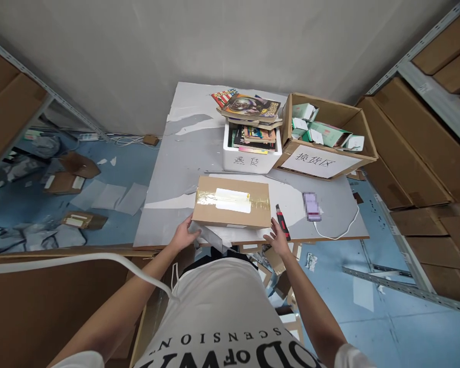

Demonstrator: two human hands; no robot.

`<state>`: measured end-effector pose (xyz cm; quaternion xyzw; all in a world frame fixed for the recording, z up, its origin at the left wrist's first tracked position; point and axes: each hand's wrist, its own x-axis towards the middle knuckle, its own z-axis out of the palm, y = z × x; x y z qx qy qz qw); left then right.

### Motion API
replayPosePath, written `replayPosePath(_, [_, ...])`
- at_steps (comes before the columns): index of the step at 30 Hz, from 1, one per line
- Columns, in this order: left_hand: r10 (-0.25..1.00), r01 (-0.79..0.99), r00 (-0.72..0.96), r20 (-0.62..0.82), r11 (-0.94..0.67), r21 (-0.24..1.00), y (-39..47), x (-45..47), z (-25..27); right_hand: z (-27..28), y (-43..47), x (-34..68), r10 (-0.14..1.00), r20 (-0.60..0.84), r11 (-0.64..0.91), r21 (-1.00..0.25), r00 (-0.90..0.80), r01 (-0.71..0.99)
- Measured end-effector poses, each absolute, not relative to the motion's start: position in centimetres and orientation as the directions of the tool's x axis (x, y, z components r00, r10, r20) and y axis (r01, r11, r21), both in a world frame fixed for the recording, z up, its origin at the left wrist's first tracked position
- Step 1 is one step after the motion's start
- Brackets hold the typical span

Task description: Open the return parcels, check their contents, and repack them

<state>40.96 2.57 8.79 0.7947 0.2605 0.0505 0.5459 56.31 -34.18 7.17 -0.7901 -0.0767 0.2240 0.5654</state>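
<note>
A taped cardboard box with a white label on top lies near the front edge of the table, right in front of me. At its near left corner is my left hand, fingers stretched out at the corner and thumb apart. My right hand is at the near right corner, its fingertips by the cardboard and its thumb spread. Neither hand is visibly closed around the box; whether the fingertips press on it I cannot tell. Just right of the box lies a red and black utility knife, close beside my right hand.
Behind the box, a white foam bin holds stacked books and magazines. An open carton of green-and-white boxes stands right of it. A phone with a white cable lies at the right. Shelves with cartons flank the table.
</note>
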Motion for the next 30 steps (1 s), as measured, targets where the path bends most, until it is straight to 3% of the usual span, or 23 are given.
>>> replayPosePath(3, [0.458,0.427,0.842,-0.284,-0.245,0.87,2.8,42.0,6.9,6.9,-32.2,56.7,0.421,-0.266,-0.364,-0.925,0.867,-0.107])
replayPosePath(10, [0.455,0.357,0.832,-0.316,-0.005,0.934,2.4,43.4,5.8,7.1,-29.8,57.2,0.378,-0.243,-0.29,-0.947,0.893,-0.134])
replayPosePath(16, [0.383,0.286,0.903,-0.197,-0.192,0.939,2.8,43.7,10.9,10.2,-31.1,58.9,0.457,-0.15,-0.309,-0.951,0.877,-0.001])
replayPosePath(22, [0.481,0.441,0.853,-0.202,-0.459,0.771,2.8,45.6,14.3,12.7,-30.4,60.3,0.373,-0.129,-0.569,-0.814,0.919,0.116])
replayPosePath(30, [0.573,0.58,0.772,-0.275,-0.459,0.673,2.6,47.8,14.3,13.2,-29.3,61.7,0.276,-0.247,-0.711,-0.702,0.929,0.025])
